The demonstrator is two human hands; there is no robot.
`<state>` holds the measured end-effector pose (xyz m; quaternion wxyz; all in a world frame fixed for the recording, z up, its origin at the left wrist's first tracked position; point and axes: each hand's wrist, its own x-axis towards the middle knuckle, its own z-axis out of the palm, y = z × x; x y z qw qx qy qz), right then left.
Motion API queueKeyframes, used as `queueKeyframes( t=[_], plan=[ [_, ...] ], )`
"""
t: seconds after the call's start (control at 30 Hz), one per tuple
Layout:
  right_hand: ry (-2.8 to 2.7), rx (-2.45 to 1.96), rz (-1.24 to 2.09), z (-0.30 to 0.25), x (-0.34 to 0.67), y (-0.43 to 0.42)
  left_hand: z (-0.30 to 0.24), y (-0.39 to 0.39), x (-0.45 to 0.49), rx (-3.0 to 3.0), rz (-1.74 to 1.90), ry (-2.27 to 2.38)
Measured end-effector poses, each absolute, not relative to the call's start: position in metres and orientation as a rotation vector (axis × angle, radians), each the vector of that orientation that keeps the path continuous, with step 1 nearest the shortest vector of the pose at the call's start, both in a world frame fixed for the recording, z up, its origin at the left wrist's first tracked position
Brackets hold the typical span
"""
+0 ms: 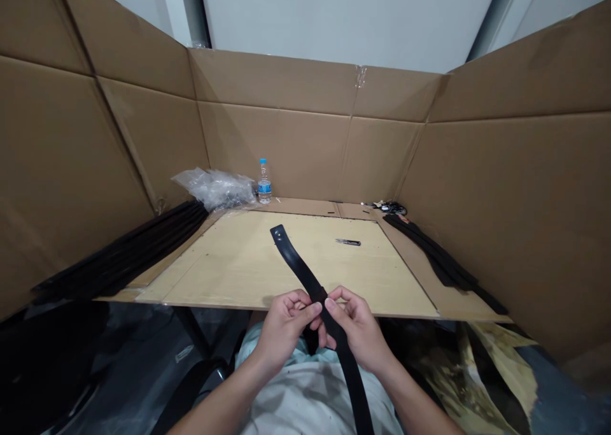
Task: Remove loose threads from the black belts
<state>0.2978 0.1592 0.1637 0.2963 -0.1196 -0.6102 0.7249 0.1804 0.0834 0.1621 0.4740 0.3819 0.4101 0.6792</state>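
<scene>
My left hand (284, 332) and my right hand (359, 330) are close together just above my lap, each pinching the same black belt strap (296, 266) between thumb and fingers, side by side along it. Nearest to me, its lower end drops past the front of my light shirt (305, 409) and runs out of view. The upper end rises out of my grip and leans to the far left, reaching over a pale wooden board (229, 276), with a punched hole near its tip; I can't tell whether that tip touches the board. Past the strap, a small folding knife (348, 242) lies on the board toward its far edge, to the right of the tip. A long stack of black straps (124, 250) lies along the left side, and a looser pile of black straps (442, 260) lies on brown cardboard (410, 247) to the right. In the far left corner sits a crumpled clear plastic bag (214, 190), with a water bottle (264, 183) standing just beside it. A small dark tangle of bits (386, 207) lies in the far right corner. Tall cardboard walls (272, 148) close in the left, far and right sides.
</scene>
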Motion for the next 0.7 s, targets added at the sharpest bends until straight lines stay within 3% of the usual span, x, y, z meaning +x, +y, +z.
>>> queueKeyframes(
  t=[0.13, 0.33, 0.7],
  plan=[
    [-1.587, -0.325, 1.973, 0.161, 0.297, 0.162, 0.162, 0.084, 0.18, 0.913, 1.672, 1.043],
    [-1.558, -0.154, 2.391, 0.157, 0.302, 0.173, 0.166, 0.085, 0.166, 0.889, 1.76, 1.214],
    [-1.518, -0.041, 2.186, 0.149, 0.296, 0.176, 0.177, 0.082, 0.144, 1.094, 1.459, 1.204]
  ],
)
